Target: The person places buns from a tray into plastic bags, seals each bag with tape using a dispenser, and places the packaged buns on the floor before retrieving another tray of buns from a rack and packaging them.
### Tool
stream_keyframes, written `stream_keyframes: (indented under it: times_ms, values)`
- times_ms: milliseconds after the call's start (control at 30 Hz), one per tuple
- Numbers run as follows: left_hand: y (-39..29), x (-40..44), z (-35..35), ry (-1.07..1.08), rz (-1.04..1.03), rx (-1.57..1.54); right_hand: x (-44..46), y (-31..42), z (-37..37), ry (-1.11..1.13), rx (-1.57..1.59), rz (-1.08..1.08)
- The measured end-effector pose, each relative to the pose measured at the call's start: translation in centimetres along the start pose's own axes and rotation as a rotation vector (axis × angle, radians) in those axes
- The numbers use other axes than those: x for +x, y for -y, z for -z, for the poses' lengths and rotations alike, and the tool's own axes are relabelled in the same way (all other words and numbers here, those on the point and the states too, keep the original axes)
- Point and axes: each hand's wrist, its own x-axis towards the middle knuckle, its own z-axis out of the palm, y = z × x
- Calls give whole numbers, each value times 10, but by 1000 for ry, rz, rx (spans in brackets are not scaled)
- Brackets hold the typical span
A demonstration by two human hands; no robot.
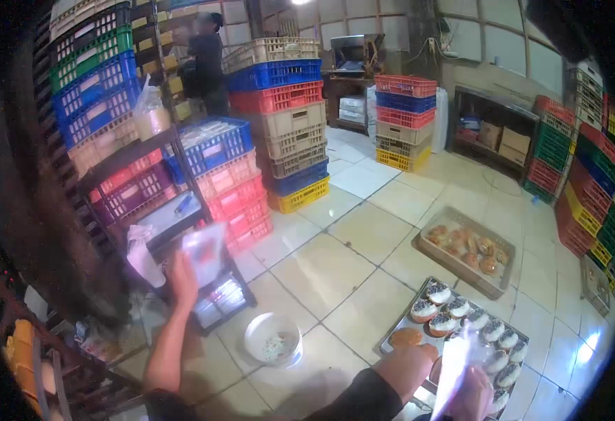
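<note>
On the left, my left hand (183, 279) is closed on a clear plastic bag (204, 254) with red print, blurred, beside a dark rack. My bare right arm reaches across to the metal baking tray (394, 335). There my right hand (425, 356) has bent fingers, partly hidden, near a plain brown bun (406, 337); what it grips is unclear. Rows of buns with white cream and dark topping (444, 323) fill much of the tray. At the lower right, what seems another person's hand (473, 394) is at a whitish plastic bag (450, 375).
A white bucket (262, 330) with scraps inside stands on the tiled floor. Beyond the tray lies a crate of baked buns (486, 281). Tall stacks of plastic crates (293, 126) rise behind and on both sides. A person in dark clothes (206, 67) stands at the back left.
</note>
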Motion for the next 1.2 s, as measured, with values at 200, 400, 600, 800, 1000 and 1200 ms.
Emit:
stream_keyframes:
  times_ms: [200, 400, 600, 800, 1000, 1200]
  values:
    - [-158, 5, 37, -117, -97, -423, -7, -2, -7, 633, 742, -955]
    - [-291, -22, 50, 115, -920, -1047, 7, 4, -11, 1022, 1368, -1723]
    - [-342, -99, 56, 341, -1377, -1335, 4, 0, 10, 793, 1243, -1723]
    - [-345, -134, 36, 168, -1622, -1238, -34, -1, 42, 588, 1108, -1732]
    - [-354, -126, 29, 231, -1632, -1303, -2, 9, 45, 389, 975, -1727]
    - [-350, -103, 56, 666, -551, -1472, 33, 20, 48, 226, 887, -1717]
